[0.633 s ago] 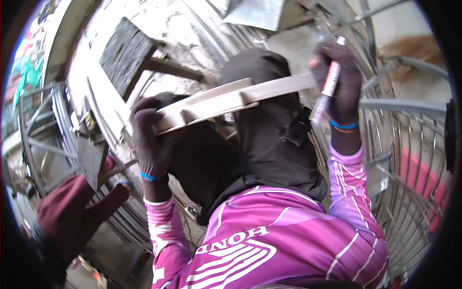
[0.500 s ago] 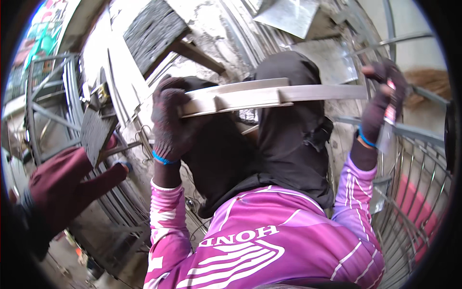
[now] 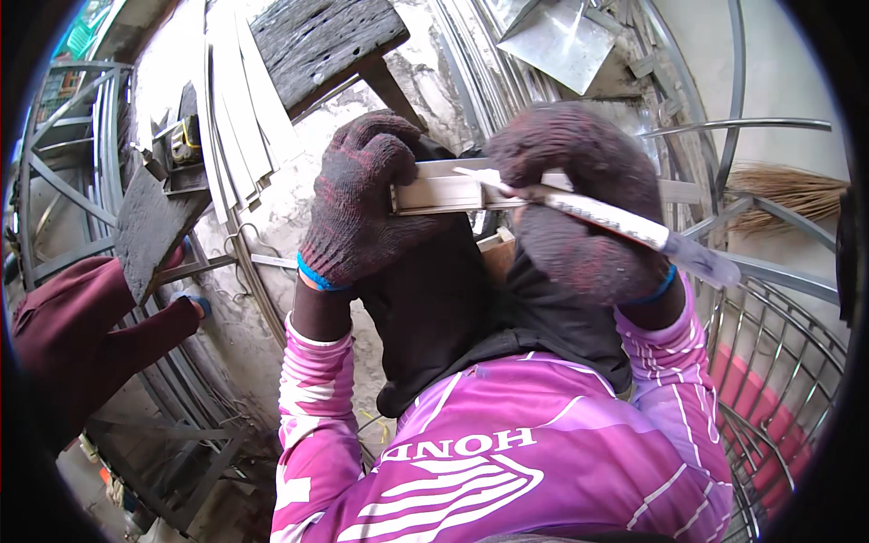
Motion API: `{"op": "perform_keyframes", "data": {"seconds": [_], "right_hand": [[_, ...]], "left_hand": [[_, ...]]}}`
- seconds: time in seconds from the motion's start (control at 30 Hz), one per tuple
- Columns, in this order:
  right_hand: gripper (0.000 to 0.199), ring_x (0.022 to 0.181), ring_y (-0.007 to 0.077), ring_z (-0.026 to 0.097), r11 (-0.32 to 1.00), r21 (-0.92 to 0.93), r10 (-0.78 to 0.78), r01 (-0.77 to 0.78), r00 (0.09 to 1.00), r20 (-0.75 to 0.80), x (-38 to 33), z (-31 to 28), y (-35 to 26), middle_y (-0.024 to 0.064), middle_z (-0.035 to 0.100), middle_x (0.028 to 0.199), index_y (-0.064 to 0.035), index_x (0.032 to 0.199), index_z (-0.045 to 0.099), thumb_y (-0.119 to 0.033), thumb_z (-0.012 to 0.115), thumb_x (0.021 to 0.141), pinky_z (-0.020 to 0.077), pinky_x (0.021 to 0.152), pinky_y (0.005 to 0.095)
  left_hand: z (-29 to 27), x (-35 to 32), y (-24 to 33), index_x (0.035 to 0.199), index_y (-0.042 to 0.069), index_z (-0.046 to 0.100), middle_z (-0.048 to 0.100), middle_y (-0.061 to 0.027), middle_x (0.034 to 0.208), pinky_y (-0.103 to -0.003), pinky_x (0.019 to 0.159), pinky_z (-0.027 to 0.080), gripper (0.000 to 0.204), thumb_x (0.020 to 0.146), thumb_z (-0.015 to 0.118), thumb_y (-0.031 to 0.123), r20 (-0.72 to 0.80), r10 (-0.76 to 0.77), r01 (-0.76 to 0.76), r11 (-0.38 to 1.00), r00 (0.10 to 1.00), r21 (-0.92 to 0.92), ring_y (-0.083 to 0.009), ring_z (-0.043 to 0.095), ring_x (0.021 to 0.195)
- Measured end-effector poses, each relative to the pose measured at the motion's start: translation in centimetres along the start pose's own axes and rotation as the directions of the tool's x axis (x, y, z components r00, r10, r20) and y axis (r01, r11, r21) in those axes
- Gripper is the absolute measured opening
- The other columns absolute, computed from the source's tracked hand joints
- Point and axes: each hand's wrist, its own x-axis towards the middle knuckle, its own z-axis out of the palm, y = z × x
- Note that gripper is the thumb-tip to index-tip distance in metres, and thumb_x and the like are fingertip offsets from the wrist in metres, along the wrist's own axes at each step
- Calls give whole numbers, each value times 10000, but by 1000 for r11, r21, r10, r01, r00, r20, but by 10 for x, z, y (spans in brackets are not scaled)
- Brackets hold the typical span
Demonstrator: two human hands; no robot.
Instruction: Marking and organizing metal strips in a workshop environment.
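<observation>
Metal frames and scrap crowd the workshop floor. Left hand fingers clamp the pale strip at centre; right hand pinches a marker on it. Best hold the strip steady while marking.

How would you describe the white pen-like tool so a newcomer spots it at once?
Start at the pink-and-white jersey filling the lower middle, then go up its right sleeve to the right hand in a dark knit glove. The marker runs slantwise through that fist, its tip against the pale flat strip gripped by the left hand. Only it is slim, round and white.
</observation>
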Motion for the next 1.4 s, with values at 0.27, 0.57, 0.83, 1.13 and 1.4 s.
{"op": "perform_keyframes", "data": {"seconds": [0.27, 0.57, 0.83, 1.13, 1.4], "right_hand": [[269, 717, 249, 586, 999, -50, 13, -1, 974, 227, 26, 21, 15, 110, 568, 823, -16, 997, 591, -29, 700, 751, 477, 653, 340], [206, 716, 375, 587, 977, -212, 75, -11, 952, 296, 26, 28, 25, 136, 579, 801, -62, 907, 576, -113, 690, 743, 477, 639, 417], [227, 795, 393, 638, 927, -343, -54, 154, 957, 284, 25, 31, 29, 145, 614, 835, -79, 920, 599, -131, 728, 742, 521, 690, 445], [281, 853, 382, 668, 920, -344, -88, 188, 954, 287, 23, 32, 29, 141, 664, 907, -55, 966, 627, -109, 760, 725, 552, 746, 442], [249, 848, 281, 668, 992, -70, -91, 108, 973, 211, 19, 30, 36, 124, 658, 968, -19, 973, 636, -88, 757, 766, 529, 744, 362]], "left_hand": [[1, -3, 1, 842, 93, 562, 646, -145, 1079, -466, 952, 446, 451, 597, 884, 292, -61, -59, 58, 998, 996, -16, -376, 574, 1136], [5, -2, 0, 860, 80, 573, 642, -153, 1090, -464, 941, 451, 466, 584, 875, 304, -82, -38, 38, 999, 996, -3, -380, 591, 1091], [8, -2, 0, 904, 72, 608, 650, -150, 1112, -454, 919, 465, 472, 587, 880, 292, -76, -67, 67, 998, 995, 3, -371, 598, 1066], [6, -2, 1, 901, 67, 606, 647, -147, 1110, -455, 911, 467, 462, 594, 877, 282, -57, -72, 73, 997, 996, 15, -376, 596, 1040], [8, -3, -3, 871, 70, 582, 645, -151, 1106, -456, 911, 462, 463, 593, 884, 283, -67, -59, 58, 998, 996, -6, -371, 595, 1048]]}}
